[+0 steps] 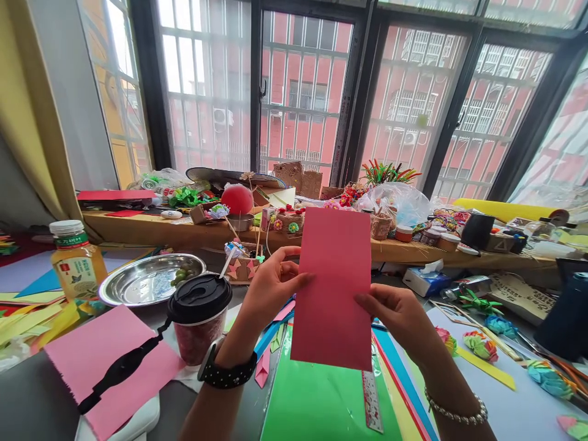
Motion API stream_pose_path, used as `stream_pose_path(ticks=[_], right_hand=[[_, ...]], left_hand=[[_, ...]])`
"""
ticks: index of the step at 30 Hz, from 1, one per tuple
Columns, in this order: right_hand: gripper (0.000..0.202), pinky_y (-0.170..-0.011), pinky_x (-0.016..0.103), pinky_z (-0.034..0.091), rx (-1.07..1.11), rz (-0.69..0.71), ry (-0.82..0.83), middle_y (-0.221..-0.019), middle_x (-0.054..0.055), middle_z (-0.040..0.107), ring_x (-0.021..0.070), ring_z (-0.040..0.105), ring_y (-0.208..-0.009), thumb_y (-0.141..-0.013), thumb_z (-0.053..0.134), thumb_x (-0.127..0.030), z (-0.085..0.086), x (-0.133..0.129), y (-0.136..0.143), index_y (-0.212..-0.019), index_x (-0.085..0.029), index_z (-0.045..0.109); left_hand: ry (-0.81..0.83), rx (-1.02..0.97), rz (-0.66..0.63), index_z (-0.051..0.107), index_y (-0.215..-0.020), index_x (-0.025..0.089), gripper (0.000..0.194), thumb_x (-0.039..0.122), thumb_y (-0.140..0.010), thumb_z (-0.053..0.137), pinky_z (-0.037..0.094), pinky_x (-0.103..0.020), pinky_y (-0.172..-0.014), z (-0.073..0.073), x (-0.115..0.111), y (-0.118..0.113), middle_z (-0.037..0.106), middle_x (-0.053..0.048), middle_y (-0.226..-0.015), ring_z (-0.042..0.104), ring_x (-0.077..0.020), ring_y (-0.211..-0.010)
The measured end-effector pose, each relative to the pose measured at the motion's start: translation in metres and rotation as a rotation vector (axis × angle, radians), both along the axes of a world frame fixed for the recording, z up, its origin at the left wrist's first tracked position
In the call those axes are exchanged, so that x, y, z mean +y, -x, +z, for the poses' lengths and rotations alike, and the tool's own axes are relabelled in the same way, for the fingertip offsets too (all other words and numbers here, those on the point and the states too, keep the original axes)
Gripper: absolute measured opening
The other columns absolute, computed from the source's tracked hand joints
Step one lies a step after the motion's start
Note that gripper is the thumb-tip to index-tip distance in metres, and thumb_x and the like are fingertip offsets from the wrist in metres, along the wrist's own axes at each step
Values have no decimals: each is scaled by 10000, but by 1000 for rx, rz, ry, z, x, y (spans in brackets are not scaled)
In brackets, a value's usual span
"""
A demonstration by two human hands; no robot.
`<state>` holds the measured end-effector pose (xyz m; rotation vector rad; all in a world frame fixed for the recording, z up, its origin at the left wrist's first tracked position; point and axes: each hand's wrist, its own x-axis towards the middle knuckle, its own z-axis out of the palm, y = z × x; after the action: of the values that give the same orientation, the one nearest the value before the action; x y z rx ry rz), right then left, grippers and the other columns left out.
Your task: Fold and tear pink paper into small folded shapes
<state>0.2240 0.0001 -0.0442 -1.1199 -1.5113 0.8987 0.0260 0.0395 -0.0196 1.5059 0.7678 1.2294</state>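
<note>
A pink rectangular sheet of paper (333, 288) is held upright in the air, its long side vertical. My left hand (275, 285) pinches its left edge, thumb on the near face and the other fingers partly hidden behind. On the opposite edge, a bit lower, my right hand (395, 312) grips it the same way. Below the sheet lies a green sheet of paper (316, 404) in a clear sleeve, with a small ruler (372, 401) on it. Blue paper strips show behind my left wrist.
Left of my arm stand a lidded cup (197, 331), a metal plate (133, 278) with green fruit and a drink bottle (78, 263). Another pink sheet (138, 361) lies under a black strap. Folded paper flowers (480, 346) sit at right. Crafts crowd the windowsill (206, 236).
</note>
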Motion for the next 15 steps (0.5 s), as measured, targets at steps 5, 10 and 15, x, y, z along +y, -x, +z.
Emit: stream_pose_path(ticks=[5,10,15], right_hand=[[261,-495,212,433,52,-134,-61,-579,-6,591,109,505,-523,-688,614,-418,0,1,1,-666,-159,638],[269,-480,218,430,16,-206,-85,-571,9,585,116,505,-510,-682,614,-423,1,1,1,-676,-154,631],[284,-515,246,436,-157,-353,-170,-606,26,625,158,552,-553,-709,568,-444,-2,1,1,-697,-166,626]], left_hand=[[-22,13,3,461,-1002,163,424,266,-650,674,456,-234,-566,-2,1,0,605,7,-671,596,-146,-630],[-68,91,47,435,-1043,167,438,291,-677,640,467,-267,-589,-6,3,-2,604,-14,-719,600,-166,-667],[-206,258,363,291,-1220,146,621,269,-700,609,464,-374,-747,-13,-2,-18,537,-128,-1074,567,-217,-880]])
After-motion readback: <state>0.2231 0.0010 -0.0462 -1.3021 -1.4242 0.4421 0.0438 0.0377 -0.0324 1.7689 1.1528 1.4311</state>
